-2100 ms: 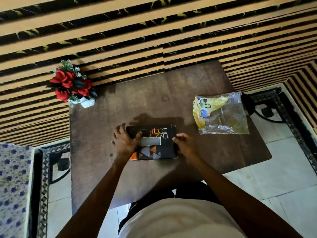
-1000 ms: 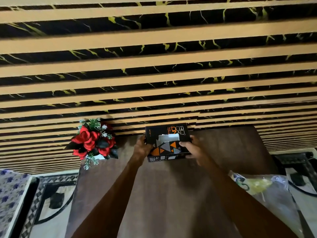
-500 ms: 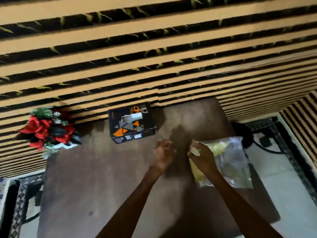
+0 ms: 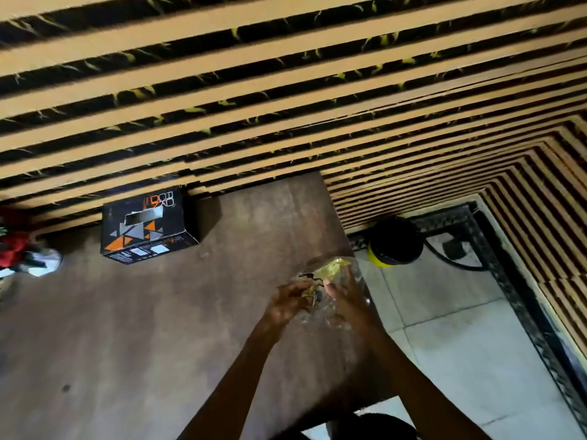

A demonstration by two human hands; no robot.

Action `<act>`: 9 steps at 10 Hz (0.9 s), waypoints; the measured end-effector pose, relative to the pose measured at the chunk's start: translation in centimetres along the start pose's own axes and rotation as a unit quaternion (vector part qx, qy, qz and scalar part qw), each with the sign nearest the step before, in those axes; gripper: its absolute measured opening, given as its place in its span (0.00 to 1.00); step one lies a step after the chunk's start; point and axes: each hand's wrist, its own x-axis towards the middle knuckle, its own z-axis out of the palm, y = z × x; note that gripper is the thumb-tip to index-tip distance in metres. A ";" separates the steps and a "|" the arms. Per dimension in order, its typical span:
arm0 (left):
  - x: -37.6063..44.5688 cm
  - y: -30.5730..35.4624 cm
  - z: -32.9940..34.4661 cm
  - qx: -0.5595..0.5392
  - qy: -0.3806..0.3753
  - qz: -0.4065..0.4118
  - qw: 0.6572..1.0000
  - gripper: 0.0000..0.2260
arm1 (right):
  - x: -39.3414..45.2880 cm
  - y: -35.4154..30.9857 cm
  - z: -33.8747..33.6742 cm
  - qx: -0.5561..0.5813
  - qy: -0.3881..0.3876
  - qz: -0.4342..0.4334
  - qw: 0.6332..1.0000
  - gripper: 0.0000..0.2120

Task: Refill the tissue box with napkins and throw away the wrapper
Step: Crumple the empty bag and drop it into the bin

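While both hands, the left hand (image 4: 287, 301) and the right hand (image 4: 344, 300), pinch the crumpled wrapper (image 4: 330, 274) at the desk (image 4: 127, 328) edge, the black bin (image 4: 395, 241) sits just beyond, nearer the right hand. The tissue box (image 4: 147, 227) stands far left.

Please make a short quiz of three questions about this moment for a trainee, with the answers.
1. True or false: both hands hold the wrapper.
2. Where does the tissue box stand? A) on the floor B) on the table by the striped wall C) in the left hand
3. Fill in: the black and yellow bin stands on the ____, right of the table.

Key: 1 true; 2 B; 3 floor.
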 end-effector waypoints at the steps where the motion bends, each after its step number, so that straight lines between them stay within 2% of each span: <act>1: -0.6 1.6 2.0 0.024 -0.042 0.028 0.998 0.17 | 0.5 -1.1 -3.2 0.044 -0.022 -0.031 0.998 0.39; 2: -0.2 2.1 3.4 0.002 -0.042 -0.007 0.999 0.18 | 0.7 -1.7 -6.1 -0.010 -0.044 -0.094 0.995 0.34; 3: 1.5 4.0 5.7 0.001 -0.054 0.009 0.999 0.27 | -0.1 -2.7 -9.3 0.016 -0.049 -0.092 0.994 0.23; 4: 3.5 6.5 8.8 0.003 -0.123 0.037 0.992 0.29 | -0.6 -4.1 -14.1 0.061 -0.076 -0.078 0.992 0.17; 5: 5.9 8.9 13.3 -0.014 -0.113 0.080 0.990 0.24 | -0.3 -3.2 -19.6 0.043 -0.091 -0.073 0.992 0.31; 6: 8.4 10.0 16.7 0.004 -0.129 0.093 0.987 0.21 | 0.8 -2.8 -22.2 -0.087 -0.037 -0.082 0.992 0.36; 7: 13.3 10.4 22.1 0.026 -0.112 0.103 0.988 0.23 | 5.8 -1.4 -26.2 -0.129 0.037 -0.079 0.988 0.33; 8: 21.5 9.1 28.9 0.040 -0.064 0.091 0.993 0.21 | 14.8 1.5 -30.4 -0.135 0.081 -0.050 0.986 0.32; 9: 30.8 6.5 34.1 0.081 -0.047 0.053 0.994 0.19 | 25.3 5.9 -33.5 -0.245 0.073 -0.050 0.965 0.33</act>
